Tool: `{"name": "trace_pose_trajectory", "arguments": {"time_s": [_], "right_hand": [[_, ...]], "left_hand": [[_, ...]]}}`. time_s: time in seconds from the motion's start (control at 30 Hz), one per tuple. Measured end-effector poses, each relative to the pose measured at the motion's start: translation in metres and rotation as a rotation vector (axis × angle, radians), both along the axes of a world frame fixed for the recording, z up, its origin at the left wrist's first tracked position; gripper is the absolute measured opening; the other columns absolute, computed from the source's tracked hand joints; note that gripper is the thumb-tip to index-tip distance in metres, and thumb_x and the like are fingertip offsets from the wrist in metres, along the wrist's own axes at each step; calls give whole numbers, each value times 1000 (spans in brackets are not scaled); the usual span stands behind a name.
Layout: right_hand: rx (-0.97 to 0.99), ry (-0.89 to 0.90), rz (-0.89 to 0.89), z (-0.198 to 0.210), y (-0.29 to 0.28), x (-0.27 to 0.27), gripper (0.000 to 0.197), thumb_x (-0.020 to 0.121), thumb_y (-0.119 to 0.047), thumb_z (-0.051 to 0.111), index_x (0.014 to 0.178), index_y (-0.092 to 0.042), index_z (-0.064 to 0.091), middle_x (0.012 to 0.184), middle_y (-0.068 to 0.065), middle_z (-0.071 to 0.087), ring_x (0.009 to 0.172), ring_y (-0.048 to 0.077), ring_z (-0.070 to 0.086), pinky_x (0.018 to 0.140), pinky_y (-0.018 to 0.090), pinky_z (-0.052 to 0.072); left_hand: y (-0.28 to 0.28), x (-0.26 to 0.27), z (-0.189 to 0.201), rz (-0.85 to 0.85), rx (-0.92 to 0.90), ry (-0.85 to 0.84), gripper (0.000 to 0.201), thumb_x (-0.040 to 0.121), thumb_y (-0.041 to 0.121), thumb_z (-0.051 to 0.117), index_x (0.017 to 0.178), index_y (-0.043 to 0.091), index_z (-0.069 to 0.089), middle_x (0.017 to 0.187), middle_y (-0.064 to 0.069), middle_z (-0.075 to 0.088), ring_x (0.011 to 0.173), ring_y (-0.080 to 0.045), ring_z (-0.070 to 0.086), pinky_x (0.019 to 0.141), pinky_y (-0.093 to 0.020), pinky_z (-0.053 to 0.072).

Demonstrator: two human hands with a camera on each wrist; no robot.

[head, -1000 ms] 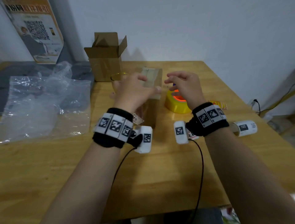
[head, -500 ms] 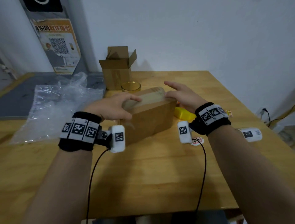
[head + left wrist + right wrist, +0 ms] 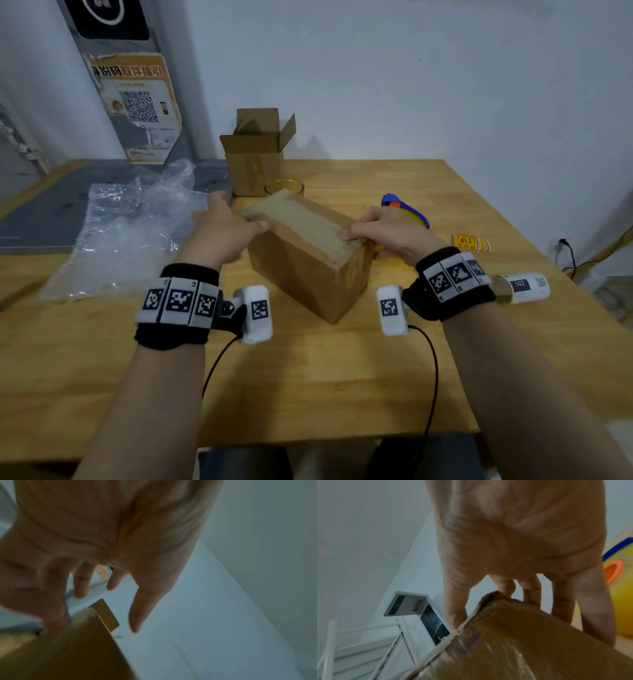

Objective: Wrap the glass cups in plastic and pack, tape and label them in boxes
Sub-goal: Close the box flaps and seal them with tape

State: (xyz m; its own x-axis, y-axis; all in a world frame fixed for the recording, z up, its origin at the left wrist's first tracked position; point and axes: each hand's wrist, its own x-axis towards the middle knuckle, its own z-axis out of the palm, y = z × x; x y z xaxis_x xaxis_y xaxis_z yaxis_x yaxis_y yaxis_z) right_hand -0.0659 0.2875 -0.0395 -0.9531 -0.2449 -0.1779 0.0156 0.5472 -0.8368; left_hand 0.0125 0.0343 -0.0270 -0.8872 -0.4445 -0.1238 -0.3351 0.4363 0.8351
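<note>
Both hands on the taped box (image 3: pixel 308 253), mid-table: left hand (image 3: pixel 222 233) grips its far end, right hand (image 3: pixel 387 233) grips the near corner. Box tilted, w/ glass cup (image 3: pixel 283 187) just behind; a slip could knock it.

Head view high, facing down; wrist views close under palms (sharing box (image 3: pixel 310 260)).

We reach both forearms forward over the table, each wrist wrapped in a black band with white marker tiles. Our left hand (image 3: pixel 219 233) and right hand (image 3: pixel 387 233) each curl their fingers and thumb around opposite ends of the taped cardboard box (image 3: pixel 308 260).
</note>
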Motion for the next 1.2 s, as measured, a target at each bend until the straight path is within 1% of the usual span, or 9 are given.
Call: {"name": "trace_pose_trajectory", "arguments": {"time_s": [0.1,0.2,0.4,0.53,0.63,0.73,0.83,0.97,1.2], "right_hand": [[6,-15,8,4,-2,16,29,85,-35,82,81,-17,60,89,1,65,83,14,62,77,37,60],[28,-44,47,6,-9,27,44,81,-42,86,103,-14,60,101,4,66,88,18,67,71,39,63],[-140,-164,134,-3,-30,42,63,83,-38,86,130,-13,53,114,13,69,80,27,77,69,45,65],[-149,-161,126,0,-42,35,51,86,-38,82,120,-15,53,109,12,67,81,30,76,69,45,66],[-160,-152,76,0,-47,25,63,86,-39,82,130,-12,47,111,12,64,82,30,75,61,41,64],[-158,-151,78,1,-48,15,38,89,-39,80,106,-18,53,106,11,64,82,29,74,64,42,65],[-164,-154,61,-1,-46,2,34,89,-39,79,97,-23,50,104,10,65,85,30,73,72,45,65],[-170,-139,-1,-7,-42,-21,54,87,-45,80,121,-18,47,108,9,65,90,30,73,79,50,65],[-199,-79,-130,-18,-37,-66,80,82,-57,80,143,-17,47,115,6,66,96,29,73,78,49,65]], "left_hand": [[21,16,1,-163,193,-89,69,92,47,73,146,31,34,131,-7,60,103,-28,69,75,-45,63],[32,20,-4,-264,181,-142,93,84,51,79,157,35,24,142,-9,54,108,-33,67,68,-47,65],[17,21,-12,-315,77,-139,127,65,38,95,161,41,12,157,-2,36,126,-31,55,71,-50,65],[5,14,-15,-282,143,-59,135,50,40,96,161,40,19,155,-2,39,124,-29,55,74,-53,64],[2,4,-17,-279,182,13,138,43,47,93,161,39,22,154,-1,43,122,-27,58,76,-52,64],[1,-11,-21,-278,203,41,138,41,51,92,160,40,24,155,-1,45,125,-27,57,82,-54,62],[2,-26,-24,-277,236,55,131,50,49,92,161,39,24,155,-1,46,125,-25,56,87,-55,61],[7,-53,-30,-249,293,93,108,75,32,89,161,34,25,157,-1,45,123,-20,53,83,-46,59],[23,-96,-40,-201,359,163,89,82,35,85,157,28,39,139,13,55,106,-5,57,67,-31,49]]}}
